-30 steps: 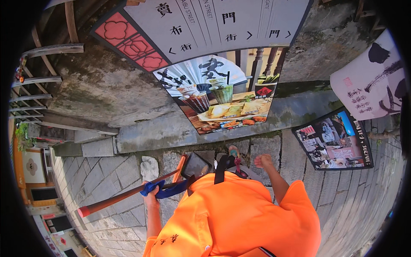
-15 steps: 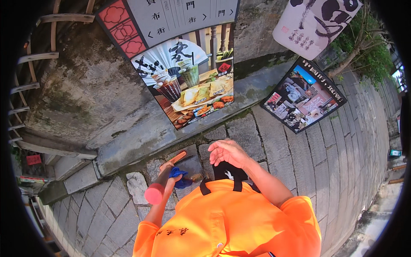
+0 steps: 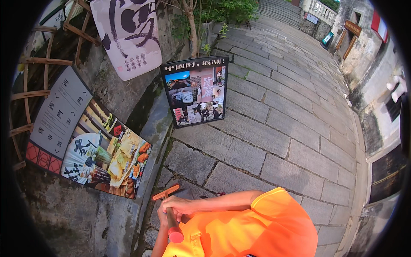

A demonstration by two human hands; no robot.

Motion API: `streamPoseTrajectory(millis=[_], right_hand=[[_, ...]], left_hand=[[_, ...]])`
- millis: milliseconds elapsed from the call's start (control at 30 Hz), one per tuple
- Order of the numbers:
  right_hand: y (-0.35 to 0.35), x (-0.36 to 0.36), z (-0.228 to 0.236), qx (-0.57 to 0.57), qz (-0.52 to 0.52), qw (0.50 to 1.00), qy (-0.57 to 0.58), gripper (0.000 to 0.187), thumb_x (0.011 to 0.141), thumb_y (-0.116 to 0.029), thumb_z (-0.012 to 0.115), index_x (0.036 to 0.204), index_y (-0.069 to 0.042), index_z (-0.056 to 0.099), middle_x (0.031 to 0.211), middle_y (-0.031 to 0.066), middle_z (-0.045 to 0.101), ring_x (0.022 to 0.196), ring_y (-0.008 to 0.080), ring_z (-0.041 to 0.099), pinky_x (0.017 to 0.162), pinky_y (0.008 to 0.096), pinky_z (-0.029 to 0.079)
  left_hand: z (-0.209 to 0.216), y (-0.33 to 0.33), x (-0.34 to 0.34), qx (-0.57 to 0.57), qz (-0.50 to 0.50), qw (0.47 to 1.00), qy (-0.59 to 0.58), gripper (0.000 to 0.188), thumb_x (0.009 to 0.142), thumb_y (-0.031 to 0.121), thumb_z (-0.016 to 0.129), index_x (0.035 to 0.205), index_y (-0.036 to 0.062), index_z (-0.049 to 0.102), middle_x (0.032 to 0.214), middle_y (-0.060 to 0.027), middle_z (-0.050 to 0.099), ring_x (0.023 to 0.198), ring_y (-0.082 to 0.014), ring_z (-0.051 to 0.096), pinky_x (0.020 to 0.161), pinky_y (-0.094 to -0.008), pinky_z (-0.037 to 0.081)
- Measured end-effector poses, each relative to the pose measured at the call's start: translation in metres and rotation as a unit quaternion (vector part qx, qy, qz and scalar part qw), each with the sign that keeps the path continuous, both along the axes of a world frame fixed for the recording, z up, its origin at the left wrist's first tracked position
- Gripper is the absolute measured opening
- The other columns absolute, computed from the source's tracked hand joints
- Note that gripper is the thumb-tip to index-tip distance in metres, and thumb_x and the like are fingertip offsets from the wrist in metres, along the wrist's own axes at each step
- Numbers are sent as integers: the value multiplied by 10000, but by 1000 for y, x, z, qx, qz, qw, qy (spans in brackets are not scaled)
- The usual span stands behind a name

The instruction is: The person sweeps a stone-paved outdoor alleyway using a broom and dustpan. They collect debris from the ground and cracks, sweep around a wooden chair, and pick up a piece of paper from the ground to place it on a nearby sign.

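Both hands meet low in the head view, just in front of the person's chest. The right hand (image 3: 180, 205) comes across from the orange-sleeved arm and lies folded over the orange handle (image 3: 170, 214) of a long tool, fingers wrapped around the shaft. The left hand (image 3: 162, 217) sits beneath and behind it, mostly covered; it seems to grip the same shaft, though I cannot tell for sure how its fingers close. The handle stands almost on end as seen from above: its rounded red butt points up toward the camera, right against the orange shirt (image 3: 252, 231), and a short orange crosspiece (image 3: 166, 192) shows just beyond the hands, above the stone paving. Whatever is at the working end is hidden behind the hands.

Under the hands runs a lane of large grey paving slabs (image 3: 274, 137), with a narrow stone gutter (image 3: 150, 162) along the left side. Beside the gutter a rough, stained wall (image 3: 68, 214) carries a leaning poster with food pictures (image 3: 107, 160) and a pale direction panel (image 3: 60, 113). Farther up, well apart from the hands, a dark-framed photo signboard (image 3: 196, 91) stands on the paving, and above it hangs a white banner with brush calligraphy (image 3: 128, 36). A bamboo lattice (image 3: 30, 92) leans on the wall at the far left. Green shrubs (image 3: 222, 10) grow behind the signboard, and old buildings (image 3: 368, 47) line the right side of the lane.
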State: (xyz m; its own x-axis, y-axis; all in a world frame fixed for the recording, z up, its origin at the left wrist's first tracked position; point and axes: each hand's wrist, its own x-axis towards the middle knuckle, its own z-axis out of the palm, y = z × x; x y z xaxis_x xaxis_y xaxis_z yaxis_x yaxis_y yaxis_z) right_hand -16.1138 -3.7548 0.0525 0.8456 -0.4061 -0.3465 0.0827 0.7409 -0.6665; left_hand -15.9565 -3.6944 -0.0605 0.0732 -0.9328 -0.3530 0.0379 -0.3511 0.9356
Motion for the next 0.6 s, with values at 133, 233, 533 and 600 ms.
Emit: streamPoseTrajectory(millis=[133, 233, 533, 600], right_hand=[[-10, -125, 34, 56, -178, 982, 0, 243, 783, -277, 533, 822, -38, 546, 739, 112, 588, 524, 154, 571, 429, 260, 474], [-20, -234, 13, 117, -218, 967, -66, 168, 824, -183, 497, 892, -31, 479, 794, 127, 588, 575, 170, 586, 472, 276, 480], [-14, -469, -6, 57, -521, 833, -176, 368, 792, -92, 494, 1143, -17, 415, 873, 190, 584, 598, 243, 588, 548, 351, 482], [-10, -508, -27, 84, -590, 779, -198, 470, 785, -65, 485, 1235, -57, 348, 895, 193, 596, 663, 272, 607, 569, 381, 484]], left_hand=[[44, -47, -98, -150, -93, 967, -183, 389, 614, 25, 691, 988, 73, 597, 859, -53, 635, 778, -129, 591, 726, -270, 462], [50, -85, -152, -122, -164, 955, -216, 390, 506, -31, 743, 868, 60, 628, 789, -47, 640, 733, -123, 592, 690, -262, 468], [33, -206, -324, -151, -216, 944, -197, 299, 514, -1, 762, 780, 44, 634, 754, -52, 650, 703, -119, 607, 671, -261, 481], [23, -235, -356, -188, -244, 926, -218, 298, 518, 9, 761, 788, 49, 641, 744, -50, 652, 695, -117, 610, 671, -263, 485]])
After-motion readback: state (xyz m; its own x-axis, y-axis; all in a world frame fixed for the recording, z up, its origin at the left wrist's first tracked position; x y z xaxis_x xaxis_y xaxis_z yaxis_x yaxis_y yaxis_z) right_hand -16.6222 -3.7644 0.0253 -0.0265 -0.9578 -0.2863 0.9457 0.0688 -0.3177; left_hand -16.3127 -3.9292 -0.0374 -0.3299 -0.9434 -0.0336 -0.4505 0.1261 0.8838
